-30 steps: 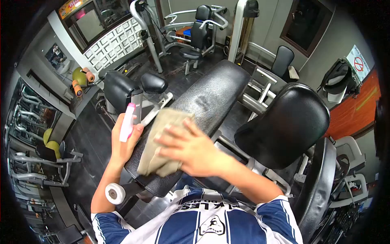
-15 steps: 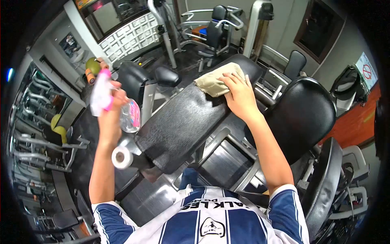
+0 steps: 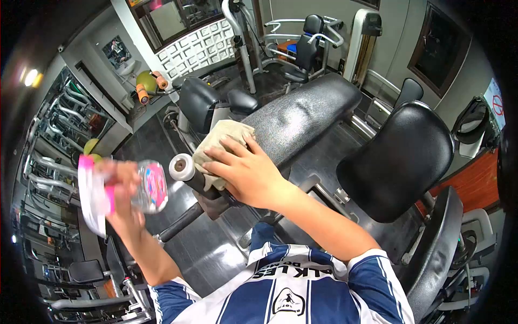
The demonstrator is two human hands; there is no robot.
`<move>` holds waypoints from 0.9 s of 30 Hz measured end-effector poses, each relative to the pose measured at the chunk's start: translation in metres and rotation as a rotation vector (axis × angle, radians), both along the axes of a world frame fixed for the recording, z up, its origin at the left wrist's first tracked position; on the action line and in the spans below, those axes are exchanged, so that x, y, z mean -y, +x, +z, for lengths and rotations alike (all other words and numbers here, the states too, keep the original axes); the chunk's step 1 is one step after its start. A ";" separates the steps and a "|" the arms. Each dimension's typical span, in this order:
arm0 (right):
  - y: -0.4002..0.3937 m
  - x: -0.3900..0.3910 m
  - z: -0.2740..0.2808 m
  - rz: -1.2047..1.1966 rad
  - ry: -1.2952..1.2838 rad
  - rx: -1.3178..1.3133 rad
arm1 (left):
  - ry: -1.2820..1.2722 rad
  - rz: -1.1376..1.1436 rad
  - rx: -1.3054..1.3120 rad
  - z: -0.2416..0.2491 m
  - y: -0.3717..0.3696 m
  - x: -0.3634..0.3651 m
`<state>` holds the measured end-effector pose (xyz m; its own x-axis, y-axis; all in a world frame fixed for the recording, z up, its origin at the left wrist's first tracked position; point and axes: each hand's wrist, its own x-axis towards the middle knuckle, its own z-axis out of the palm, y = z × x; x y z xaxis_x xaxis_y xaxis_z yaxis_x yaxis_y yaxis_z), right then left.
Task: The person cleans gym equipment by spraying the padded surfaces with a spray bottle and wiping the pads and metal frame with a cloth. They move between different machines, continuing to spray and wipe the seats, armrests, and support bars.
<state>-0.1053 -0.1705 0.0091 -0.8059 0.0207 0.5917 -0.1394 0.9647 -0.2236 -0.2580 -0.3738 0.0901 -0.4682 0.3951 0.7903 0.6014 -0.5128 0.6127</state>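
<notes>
My left hand (image 3: 123,186), blurred by motion, is wrapped round the neck of a clear spray bottle (image 3: 154,186) with a pink-and-white trigger head and a pink label. The bottle is tilted sideways, off to the left of the bench. Beneath my right hand (image 3: 249,171) is a beige cloth (image 3: 229,132), pressed onto the near end of a black padded bench (image 3: 302,116). The fingers of that hand are spread over the bunched cloth. A round bar end (image 3: 182,167) in pale metal sticks out just left of the cloth.
A black seat pad (image 3: 399,162) stands to the right, with another pad (image 3: 434,254) nearer me. Beyond the bench are a black machine seat (image 3: 199,105) and a further exercise machine (image 3: 310,51). Mirrors line the left wall.
My right hand has drawn the cloth from the bench's far part to its near end. My left hand and the bottle have moved lower and left. The view has shifted.
</notes>
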 end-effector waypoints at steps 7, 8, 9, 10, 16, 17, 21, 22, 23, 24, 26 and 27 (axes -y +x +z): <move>0.066 -0.016 -0.044 0.092 0.019 -0.099 | -0.055 -0.986 0.143 -0.062 0.029 0.031; 0.071 -0.027 -0.062 0.041 0.085 -0.164 | -0.089 -0.985 0.252 -0.078 0.038 0.033; 0.074 -0.047 -0.079 -0.059 0.218 -0.228 | -0.127 -0.979 0.362 -0.092 0.048 0.033; 0.080 -0.075 -0.091 -0.135 0.295 -0.230 | -0.161 -1.002 0.419 -0.107 0.054 0.029; 0.095 -0.182 -0.048 -0.702 -0.085 -0.170 | -0.756 -0.740 0.087 -0.111 0.087 -0.016; 0.084 -0.177 -0.039 -0.684 -0.136 -0.166 | -0.792 -0.764 0.086 -0.114 0.092 -0.027; 0.054 -0.064 -0.032 -0.255 0.018 -0.046 | -1.007 -0.850 0.037 -0.148 0.099 -0.061; 0.052 -0.044 -0.034 -0.149 0.101 -0.039 | -1.006 -0.866 0.027 -0.160 0.101 -0.063; 0.053 -0.032 -0.033 -0.064 0.047 -0.127 | -1.007 -0.882 0.018 -0.167 0.103 -0.064; 0.055 -0.040 -0.036 -0.062 0.101 -0.115 | -0.991 -0.914 0.017 -0.169 0.105 -0.067; 0.061 -0.076 -0.059 -0.148 0.211 -0.174 | -1.025 -0.930 0.105 -0.164 0.110 -0.067; 0.066 -0.106 -0.077 -0.233 0.276 -0.244 | -1.041 -0.923 0.196 -0.163 0.111 -0.067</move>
<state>-0.0391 -0.0649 -0.0678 -0.6338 0.0002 0.7735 0.0727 0.9956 0.0594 -0.1468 -0.3066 -0.0728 0.2106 0.9726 -0.0983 0.1635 0.0641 0.9845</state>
